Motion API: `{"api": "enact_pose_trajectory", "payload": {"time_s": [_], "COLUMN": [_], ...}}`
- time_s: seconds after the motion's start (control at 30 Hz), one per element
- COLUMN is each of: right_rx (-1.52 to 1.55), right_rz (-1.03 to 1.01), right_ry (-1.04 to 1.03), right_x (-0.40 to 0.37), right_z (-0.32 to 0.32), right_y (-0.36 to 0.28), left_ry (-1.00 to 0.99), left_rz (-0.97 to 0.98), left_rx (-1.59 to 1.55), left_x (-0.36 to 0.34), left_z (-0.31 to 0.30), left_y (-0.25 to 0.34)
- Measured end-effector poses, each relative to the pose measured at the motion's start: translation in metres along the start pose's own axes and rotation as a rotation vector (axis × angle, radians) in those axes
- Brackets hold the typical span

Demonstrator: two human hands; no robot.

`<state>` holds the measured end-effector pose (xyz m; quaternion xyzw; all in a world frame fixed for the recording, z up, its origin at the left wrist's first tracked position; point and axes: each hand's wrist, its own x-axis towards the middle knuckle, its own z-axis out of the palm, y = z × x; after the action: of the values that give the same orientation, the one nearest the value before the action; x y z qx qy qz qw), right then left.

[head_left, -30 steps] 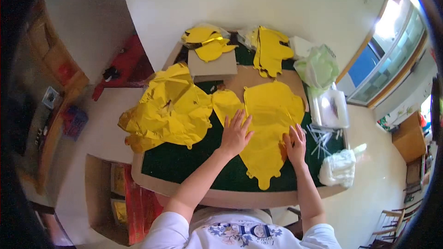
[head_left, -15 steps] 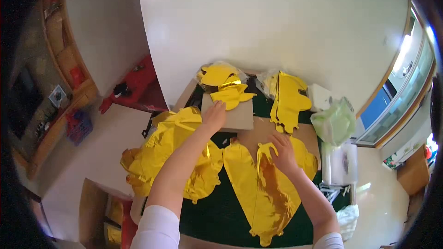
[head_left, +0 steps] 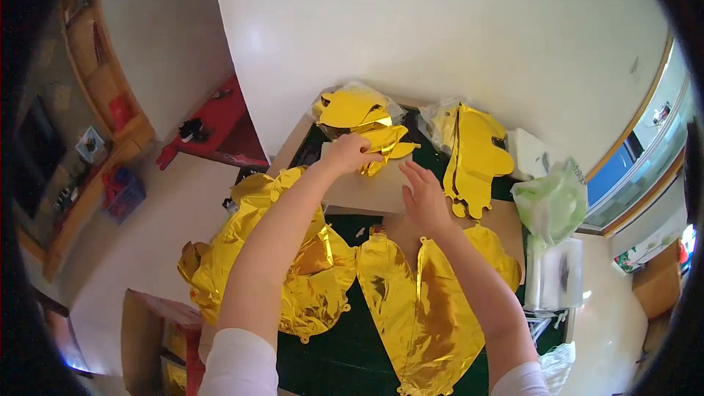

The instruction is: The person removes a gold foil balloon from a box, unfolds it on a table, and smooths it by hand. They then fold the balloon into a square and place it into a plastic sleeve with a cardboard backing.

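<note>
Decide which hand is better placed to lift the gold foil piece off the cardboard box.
Probably the left hand: it appears to grip the gold foil piece over the cardboard box. The right hand is open, apart from that piece.

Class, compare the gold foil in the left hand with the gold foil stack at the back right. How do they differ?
The held foil is in the left hand; the foil stack is untouched.
The held foil is bent; the foil stack lies mostly flat.
The held foil looks smaller than the foil stack.
Both are gold-coloured.
</note>
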<state>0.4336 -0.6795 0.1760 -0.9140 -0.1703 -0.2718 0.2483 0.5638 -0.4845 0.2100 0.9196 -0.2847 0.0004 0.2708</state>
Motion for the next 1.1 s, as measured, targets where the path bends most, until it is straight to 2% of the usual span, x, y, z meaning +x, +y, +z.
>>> {"api": "enact_pose_trajectory", "payload": {"time_s": [0.07,0.13,0.23,0.27,0.33,0.37,0.43,0.47,0.5,0.6,0.63,0.73,0.77,0.87,0.97,1.07,1.1], "right_rx": [0.039,0.077,0.404,0.463,0.579,0.613,0.68,0.744,0.809,0.869,0.867,0.866,0.87,0.861,0.83,0.837,0.845], "right_rz": [0.008,0.017,0.408,0.478,0.618,0.666,0.756,0.752,0.749,0.735,0.73,0.62,0.619,0.63,0.64,0.608,0.589], "right_ry": [0.054,0.12,0.201,0.135,0.001,0.037,0.11,0.131,0.151,0.112,0.083,0.044,0.048,0.071,0.102,0.119,0.126], "right_x": [0.008,0.014,0.024,0.028,0.035,0.032,0.031,0.029,0.026,0.021,0.02,0.015,0.014,0.015,0.017,0.017,0.017], "right_z": [0.004,0.01,0.021,0.022,0.02,0.021,0.014,0.015,0.016,0.016,0.015,0.017,0.018,0.013,0.009,0.011,0.012], "right_y": [-0.005,-0.007,-0.011,-0.003,0.01,0.013,0.008,0.009,0.01,0.013,0.013,0.014,0.015,0.009,0.007,0.012,0.013], "left_ry": [-0.045,-0.022,-0.096,-0.138,-0.108,-0.091,0.117,0.222,0.25,0.299,0.384,0.407,0.435,0.502,0.179,0.13,0.084], "left_rz": [-0.006,0.131,0.261,0.292,0.254,0.235,0.124,0.066,0.123,0.097,0.139,-0.047,0.047,0.329,0.37,0.284,0.278], "left_rx": [-0.023,0.009,0.07,0.092,0.037,0.009,-0.138,-0.213,-0.221,-0.151,-0.025,-0.114,-0.186,-0.064,0.054,-0.257,-0.184], "left_x": [-0.001,-0.006,-0.01,-0.01,-0.012,-0.013,-0.012,-0.013,-0.013,-0.018,-0.021,-0.028,-0.027,-0.03,-0.024,-0.028,-0.028], "left_z": [0.004,0.009,0.017,0.019,0.013,0.009,0.005,0.002,-0.003,-0.008,-0.007,-0.009,-0.006,-0.006,-0.003,0.0,-0.003], "left_y": [0.003,0.006,0.013,0.014,0.02,0.023,0.023,0.021,0.018,0.018,0.022,0.04,0.037,0.041,0.029,0.038,0.041]}}
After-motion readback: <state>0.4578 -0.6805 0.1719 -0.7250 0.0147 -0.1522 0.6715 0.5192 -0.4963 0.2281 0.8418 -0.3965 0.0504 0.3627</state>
